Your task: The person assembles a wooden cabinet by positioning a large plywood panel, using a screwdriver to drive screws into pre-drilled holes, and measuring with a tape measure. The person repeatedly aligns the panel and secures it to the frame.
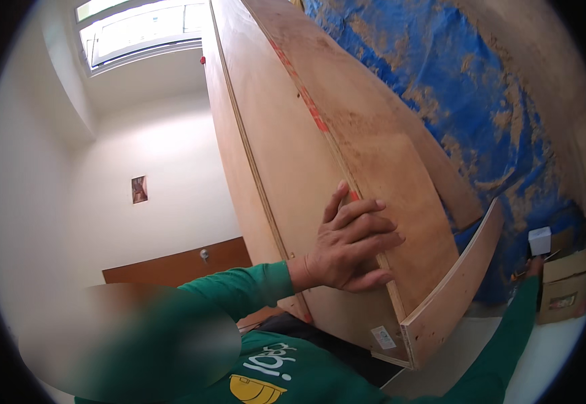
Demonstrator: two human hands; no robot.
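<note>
The left hand is at the middle of the frame, back of the hand up, fingers loosely spread and pointing right, thumb toward the lower edge. It lies across a long edge of the plywood assembly and pinches nothing that shows. That assembly, the piece being worked on, runs from the top centre down to the lower centre; red marks line the edge above the hand. Just below the hand are a pale sticker and a short end board, which meets the long edge at a corner.

At the far right, the right hand is small and dim beside a white box and a cardboard box; I cannot tell whether it grips anything. The step looks like steadying the wood while reaching among supplies. The next move probably calls for a firm left hand and a sure grasp by the right.

Farther out, a dusty blue sheet fills the upper right, and a window sits at the upper left.
</note>
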